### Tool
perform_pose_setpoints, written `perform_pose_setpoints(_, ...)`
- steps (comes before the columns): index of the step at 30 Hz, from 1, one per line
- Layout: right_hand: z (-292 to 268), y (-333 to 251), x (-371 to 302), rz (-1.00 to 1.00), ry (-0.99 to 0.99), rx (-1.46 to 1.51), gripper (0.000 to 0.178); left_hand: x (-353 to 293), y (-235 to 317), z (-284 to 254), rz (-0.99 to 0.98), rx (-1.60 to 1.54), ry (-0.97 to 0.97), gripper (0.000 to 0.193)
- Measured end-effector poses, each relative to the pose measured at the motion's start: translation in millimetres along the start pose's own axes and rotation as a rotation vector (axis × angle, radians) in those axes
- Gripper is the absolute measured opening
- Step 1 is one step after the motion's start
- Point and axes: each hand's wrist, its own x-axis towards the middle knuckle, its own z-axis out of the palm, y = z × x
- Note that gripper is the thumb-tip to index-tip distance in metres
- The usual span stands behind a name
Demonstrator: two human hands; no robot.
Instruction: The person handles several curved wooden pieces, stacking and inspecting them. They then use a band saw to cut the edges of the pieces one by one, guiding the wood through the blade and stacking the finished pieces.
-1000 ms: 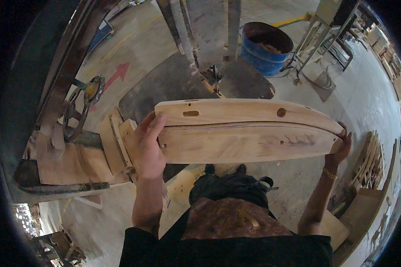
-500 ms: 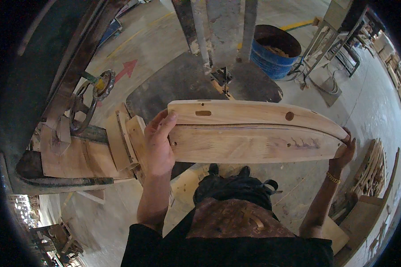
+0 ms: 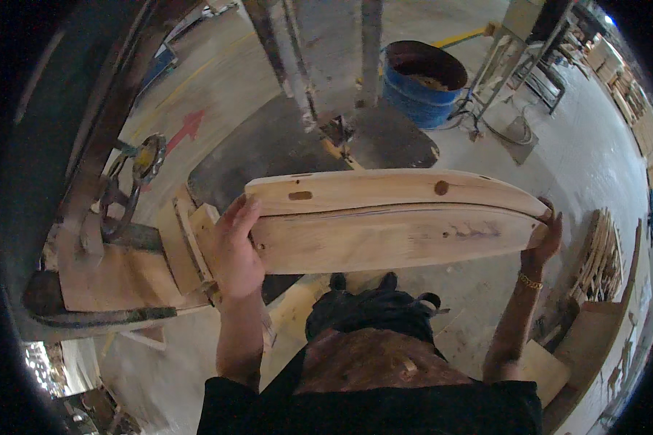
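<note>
A long pale wooden piece point(image 3: 374, 191) with a curved edge, a slot and a round hole lies along a wider wooden board point(image 3: 355, 243). A narrow dark gap follows the curve between the two. My left hand point(image 3: 241, 250) closes around their left end, thumb on top. At the tapered right end my right hand point(image 3: 548, 235) grips both pieces, some of its fingers hidden beneath. Dark pencil-like marks show near the board's right end. Both pieces are held in the air in front of my body, near a dark machine table point(image 3: 247, 148).
A machine handwheel point(image 3: 149, 159) and wooden blocks point(image 3: 181, 239) stand at the left. Beyond the machine table is a blue drum point(image 3: 421, 101) with wood scraps in it. Wooden sticks point(image 3: 600, 261) are piled on the right, near a metal stand point(image 3: 500, 72).
The whole view has shifted, so the surroundings appear further left. Both wooden pieces remain in my two hands and look slightly more tilted, left end lower.
</note>
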Motion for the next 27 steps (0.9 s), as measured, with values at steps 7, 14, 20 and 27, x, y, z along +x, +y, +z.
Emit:
perform_pose_setpoints(7,17.8,-2.3,-6.5,-0.034,-0.007,-0.159,0.053,0.5,-0.5,-3.1,-0.131,-0.122,0.128,0.033)
perform_pose_setpoints(14,22.2,0.4,-7.2,-0.013,0.027,-0.18,0.054,3.9,-5.5,-3.2,-0.134,-0.171,0.138,0.027)
perform_pose_setpoints(20,23.1,0.2,-7.7,-0.011,0.015,-0.164,0.054,3.1,-5.5,-0.8,-0.182,-0.146,0.144,0.03)
perform_pose_setpoints(27,22.4,1.5,-8.9,0.063,-0.021,-0.1,0.054,4.4,-14.0,-13.8,-0.147,-0.157,0.152,0.034)
